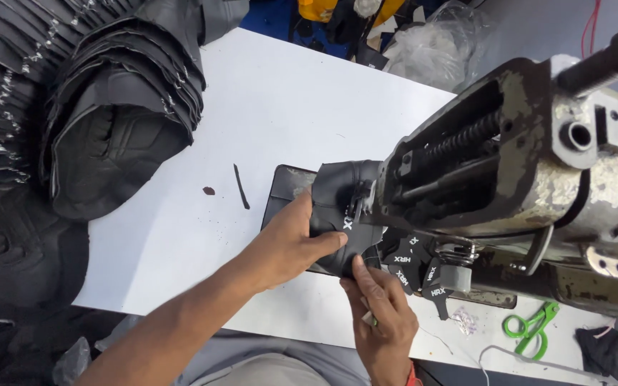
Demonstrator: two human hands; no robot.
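Observation:
My left hand (291, 243) presses flat on a black shoe-upper piece (337, 193) lying under the head of a worn grey sewing machine (538, 164). Its thumb points toward the needle area. My right hand (384, 314) pinches the near edge of the same black piece, close to a small black label with white marks (347, 224). The needle itself is hidden behind the machine head. Several more black labels (416, 268) lie in a loose pile just right of my hands.
A tall stack of black stitched upper pieces (109, 107) fills the left side of the white table (280, 100). Green-handled snips (531, 325) lie at the table's near right. A clear plastic bag (430, 46) sits at the back. Small dark scraps (240, 186) lie mid-table.

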